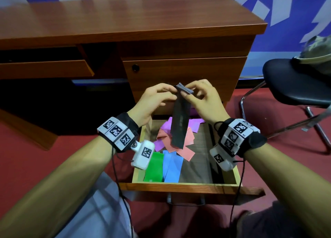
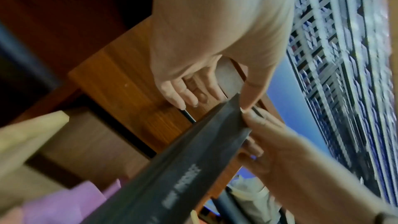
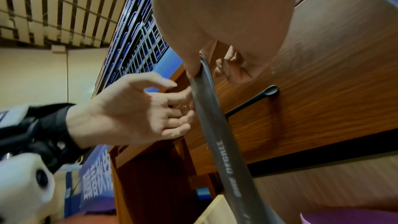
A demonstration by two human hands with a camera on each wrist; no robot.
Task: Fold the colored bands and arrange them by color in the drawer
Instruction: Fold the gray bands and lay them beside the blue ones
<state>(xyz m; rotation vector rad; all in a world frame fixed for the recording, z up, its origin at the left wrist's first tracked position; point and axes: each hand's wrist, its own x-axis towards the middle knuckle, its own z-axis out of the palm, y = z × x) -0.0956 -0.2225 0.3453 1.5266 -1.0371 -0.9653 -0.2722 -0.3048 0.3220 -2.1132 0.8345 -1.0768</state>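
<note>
A black band [image 1: 180, 126] hangs from both hands over the open drawer [image 1: 179, 184], its top end bunched into folds. My left hand [image 1: 174, 90] pinches that top end from the left, and my right hand [image 1: 187, 93] pinches it from the right. The left wrist view shows my left thumb [image 2: 249, 98] on the black band [image 2: 193, 159]. In the right wrist view my right thumb [image 3: 192, 67] presses the black band [image 3: 215, 125]. Inside the drawer lie loose purple bands [image 1: 165, 125], loose red bands [image 1: 188, 148], a folded green band [image 1: 154, 168] and a folded blue band [image 1: 172, 168].
The drawer's bare wooden floor [image 1: 198, 168] shows to the right of the blue band. Above it is a closed drawer front with a lock [image 1: 135, 67] under the desk top [image 1: 125, 17]. A black chair [image 1: 295, 83] carrying a camouflage cap [image 1: 317, 53] stands at the right.
</note>
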